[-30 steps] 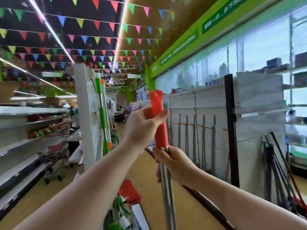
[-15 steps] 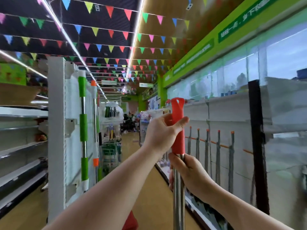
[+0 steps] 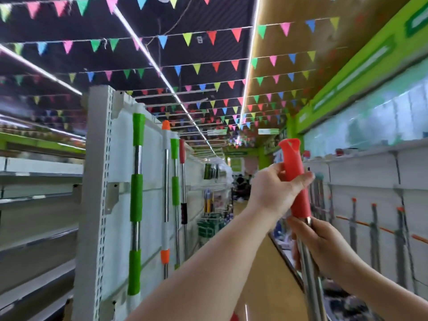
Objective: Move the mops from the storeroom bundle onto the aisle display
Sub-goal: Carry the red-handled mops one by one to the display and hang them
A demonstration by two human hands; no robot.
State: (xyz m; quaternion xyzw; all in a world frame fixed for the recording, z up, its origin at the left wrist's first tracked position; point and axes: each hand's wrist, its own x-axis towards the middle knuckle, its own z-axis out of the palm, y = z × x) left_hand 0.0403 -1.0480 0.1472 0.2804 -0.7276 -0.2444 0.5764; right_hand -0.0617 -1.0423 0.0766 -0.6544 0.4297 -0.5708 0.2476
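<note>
The white end panel (image 3: 120, 205) with hanging mops has come much nearer on the left, so the person has walked up close to the display. The left hand (image 3: 273, 193) wraps the smooth red plastic grip of the mop (image 3: 295, 181), and the right hand (image 3: 324, 246) holds its shiny round metal pole just below.

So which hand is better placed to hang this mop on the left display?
Probably the left hand: it grips the red handle at the top, nearer the display. The right hand holds the pole lower.
</note>
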